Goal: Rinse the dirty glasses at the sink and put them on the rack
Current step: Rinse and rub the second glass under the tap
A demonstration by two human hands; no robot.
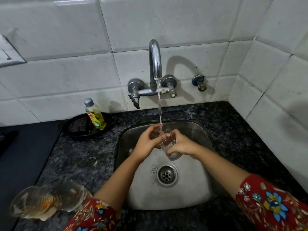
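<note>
Steel sink (196, 185); glass (166, 140) between both hands (165, 144).

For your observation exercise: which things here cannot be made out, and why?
Head view:
- Rack: out of frame.
- Glass: middle hidden by both hands, left hand, right hand.
- Dirty glasses: blurred, near lower left edge; count unclear.
- Bottle label: too small to read.

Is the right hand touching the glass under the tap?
Touching. The head view shows the right hand wrapped around the lower part of the glass, fingers against its wall.
</note>
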